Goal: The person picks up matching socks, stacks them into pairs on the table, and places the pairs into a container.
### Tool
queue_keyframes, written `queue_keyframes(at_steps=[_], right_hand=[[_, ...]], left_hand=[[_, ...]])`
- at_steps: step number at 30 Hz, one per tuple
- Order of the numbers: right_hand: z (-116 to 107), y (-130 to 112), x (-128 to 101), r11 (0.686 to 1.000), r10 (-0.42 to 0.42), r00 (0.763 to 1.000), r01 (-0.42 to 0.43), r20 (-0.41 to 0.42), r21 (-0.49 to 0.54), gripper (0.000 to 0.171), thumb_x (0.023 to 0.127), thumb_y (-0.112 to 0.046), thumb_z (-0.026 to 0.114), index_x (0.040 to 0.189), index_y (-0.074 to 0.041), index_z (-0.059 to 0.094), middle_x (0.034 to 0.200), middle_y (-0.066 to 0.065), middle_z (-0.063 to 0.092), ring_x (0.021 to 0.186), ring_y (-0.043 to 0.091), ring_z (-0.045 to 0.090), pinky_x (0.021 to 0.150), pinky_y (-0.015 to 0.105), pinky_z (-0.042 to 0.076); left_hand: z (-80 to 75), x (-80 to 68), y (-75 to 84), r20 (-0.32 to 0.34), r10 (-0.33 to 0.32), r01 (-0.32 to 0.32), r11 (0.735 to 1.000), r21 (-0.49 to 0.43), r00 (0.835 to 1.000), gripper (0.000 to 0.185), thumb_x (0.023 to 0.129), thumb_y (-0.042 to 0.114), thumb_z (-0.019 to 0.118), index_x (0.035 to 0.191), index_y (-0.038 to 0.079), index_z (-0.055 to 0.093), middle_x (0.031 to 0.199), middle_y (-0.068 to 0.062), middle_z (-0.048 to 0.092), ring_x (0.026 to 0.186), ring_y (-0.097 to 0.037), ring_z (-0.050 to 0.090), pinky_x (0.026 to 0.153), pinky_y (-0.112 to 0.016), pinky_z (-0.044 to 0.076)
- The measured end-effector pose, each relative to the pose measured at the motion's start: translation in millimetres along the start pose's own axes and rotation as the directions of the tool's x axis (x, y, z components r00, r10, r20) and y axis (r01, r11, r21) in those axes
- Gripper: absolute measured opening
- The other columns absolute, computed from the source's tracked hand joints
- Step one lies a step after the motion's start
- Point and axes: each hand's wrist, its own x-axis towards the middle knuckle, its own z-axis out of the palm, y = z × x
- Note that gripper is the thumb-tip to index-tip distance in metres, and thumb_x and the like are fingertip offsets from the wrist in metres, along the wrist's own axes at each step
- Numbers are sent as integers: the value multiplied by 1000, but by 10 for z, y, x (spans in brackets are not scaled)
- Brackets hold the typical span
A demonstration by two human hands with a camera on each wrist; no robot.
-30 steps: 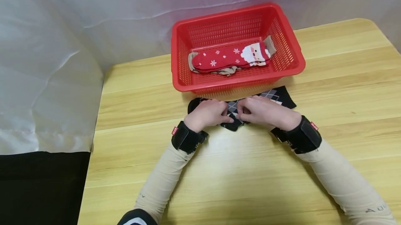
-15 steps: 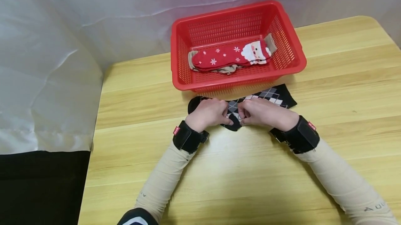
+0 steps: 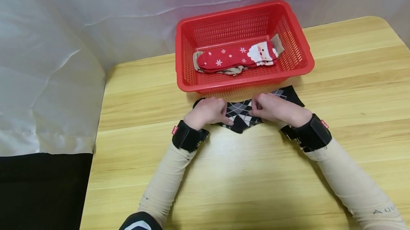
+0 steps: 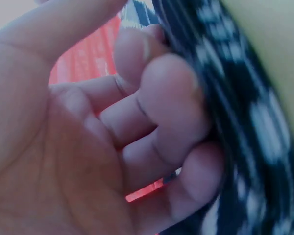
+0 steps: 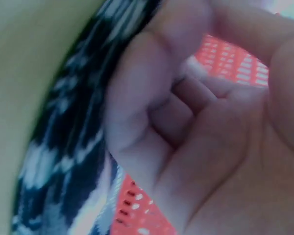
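A black argyle sock lies flat on the wooden table, just in front of a red basket. My left hand grips its left part with curled fingers against the cloth. My right hand grips its right part, fingers bent onto the patterned fabric. The diamond pattern shows between the two hands. The sock's ends stick out past both hands.
The red basket holds a red Santa sock lying on a beige sock. A white sheet hangs behind and to the left of the table. Bare tabletop stretches to the right and towards me.
Both hands have slid apart along the sock, so more of the argyle pattern shows between them. The basket has not moved.
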Motion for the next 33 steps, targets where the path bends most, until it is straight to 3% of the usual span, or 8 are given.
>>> queue_keyframes(at_steps=[6, 10, 14, 18, 20, 23, 28, 33], right_hand=[[-91, 117, -30, 979, 151, 988, -156, 45, 134, 23, 97, -22, 61, 83, -5, 55, 59, 4, 56, 46, 17, 57, 46, 26, 44], [-144, 166, -65, 986, 165, 986, -165, 6, 32, 28, 94, -28, 66, 78, -6, 59, 57, 4, 55, 48, 16, 54, 47, 26, 40], [-132, 135, -47, 994, 32, 994, -43, -106, -100, 22, 91, -24, 70, 78, -8, 62, 66, 3, 55, 59, 15, 50, 56, 27, 36], [-38, 42, 12, 987, -129, 980, 112, -152, -119, 12, 89, -16, 71, 87, -7, 63, 74, 3, 60, 66, 14, 53, 62, 29, 43], [16, 1, 41, 978, -184, 971, 164, -155, -131, 15, 88, -15, 73, 94, -6, 63, 80, 4, 63, 70, 15, 55, 66, 30, 47], [73, -32, 69, 966, -224, 961, 198, -160, -165, 23, 86, -14, 75, 103, -6, 62, 89, 6, 65, 76, 16, 57, 72, 33, 50], [73, -21, 55, 976, -168, 972, 142, -163, -162, 24, 84, -14, 77, 100, -6, 61, 83, 6, 62, 74, 17, 55, 69, 32, 47], [2, 24, -7, 990, -82, 987, 65, -136, -126, 25, 83, -17, 78, 95, -6, 59, 77, 4, 54, 72, 17, 51, 66, 30, 39]], left_hand=[[-67, -19, -151, 73, -52, 61, 989, -132, 996, 34, 81, 37, 80, 72, 16, 57, 63, 2, 57, 57, -14, 58, 52, -23, 38], [-85, -43, -190, 72, -37, 47, 990, -131, 997, 31, 84, 36, 78, 74, 14, 58, 61, 1, 57, 56, -14, 58, 52, -23, 38], [-58, -35, -154, -50, 68, -70, 997, -42, 996, 25, 89, 35, 72, 81, 14, 61, 69, 2, 58, 65, -13, 57, 61, -24, 39], [11, 25, -63, -171, 204, -209, 978, -12, 964, 17, 96, 27, 63, 100, 11, 60, 84, -1, 62, 77, -15, 57, 72, -27, 45], [51, 55, -22, -192, 261, -262, 965, 18, 946, 17, 98, 24, 60, 108, 11, 56, 89, -3, 62, 79, -16, 57, 74, -29, 47], [95, 81, 14, -193, 300, -293, 954, 63, 934, 16, 99, 22, 58, 112, 13, 55, 90, -3, 63, 78, -16, 58, 74, -31, 49], [95, 83, 15, -195, 262, -256, 965, 56, 945, 14, 96, 22, 62, 107, 14, 57, 90, -2, 62, 80, -16, 57, 75, -30, 47], [54, 64, -33, -154, 163, -164, 986, 4, 975, 20, 92, 25, 69, 104, 14, 57, 92, -2, 62, 84, -17, 57, 76, -30, 45]])
